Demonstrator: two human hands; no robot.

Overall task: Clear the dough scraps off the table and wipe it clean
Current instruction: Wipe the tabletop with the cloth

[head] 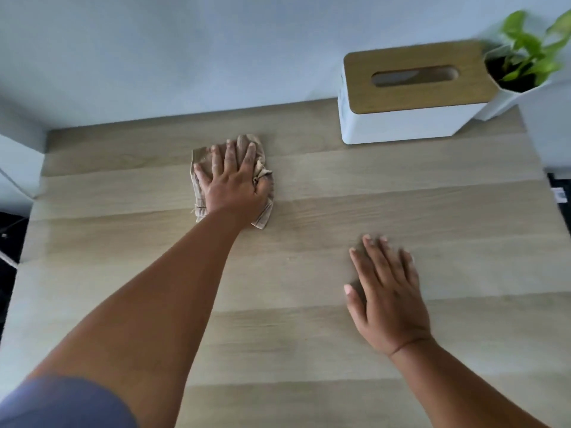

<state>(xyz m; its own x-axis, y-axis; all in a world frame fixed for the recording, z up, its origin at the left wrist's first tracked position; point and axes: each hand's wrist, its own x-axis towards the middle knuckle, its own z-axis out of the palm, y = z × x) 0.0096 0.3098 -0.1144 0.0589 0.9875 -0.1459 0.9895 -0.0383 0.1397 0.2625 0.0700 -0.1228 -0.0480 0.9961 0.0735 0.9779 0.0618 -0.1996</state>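
A beige cloth (199,193) lies bunched on the light wooden table (309,186), left of centre toward the far edge. My left hand (234,183) presses flat on it with straight, spread fingers pointing away from me. My right hand (386,291) rests palm down on the bare tabletop at the right, fingers straight and slightly blurred, holding nothing. No dough scraps show on the wood.
A white tissue box with a wooden lid (411,94) stands at the table's far right. Behind it sits a green plant in a white pot (525,66). A pale wall runs along the far edge. Dark floor shows past both side edges.
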